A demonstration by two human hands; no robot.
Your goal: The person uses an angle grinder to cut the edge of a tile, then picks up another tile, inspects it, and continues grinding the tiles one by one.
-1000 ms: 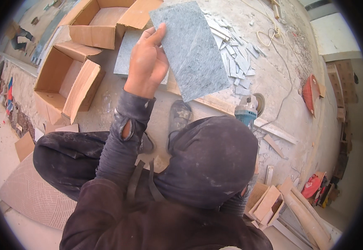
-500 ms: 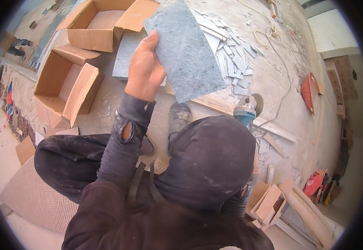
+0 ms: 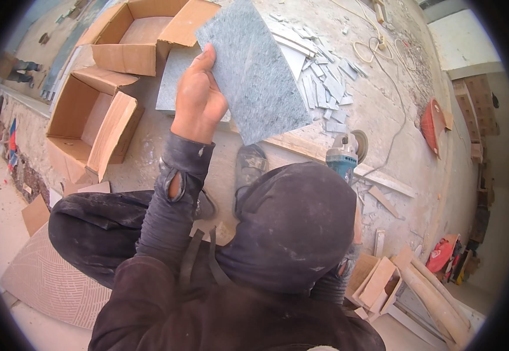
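Note:
My left hand (image 3: 200, 96) grips a grey stone tile (image 3: 254, 73) by its left edge, thumb on the upper face, holding it raised and tilted. Below it lies a stack of similar grey tiles (image 3: 172, 88), partly covered by my hand and the held tile. My right forearm (image 3: 332, 284) goes behind my raised right knee (image 3: 298, 225). Only a sliver of my right hand (image 3: 358, 227) shows past the knee, its fingers hidden. Just beyond that knee is a teal angle grinder (image 3: 342, 157) with a round disc; its rear end is hidden.
Open cardboard boxes (image 3: 124, 59) stand at the far left. Cut tile strips (image 3: 324, 88) lie scattered beyond the held tile. A wooden board (image 3: 295, 145) crosses the floor before my foot. The grinder's cord (image 3: 403, 111) trails to the far right. Cardboard scraps (image 3: 377, 281) lie at near right.
My left hand and the tile have shifted slightly left, and the tile's face has turned a little. The grinder stays in place.

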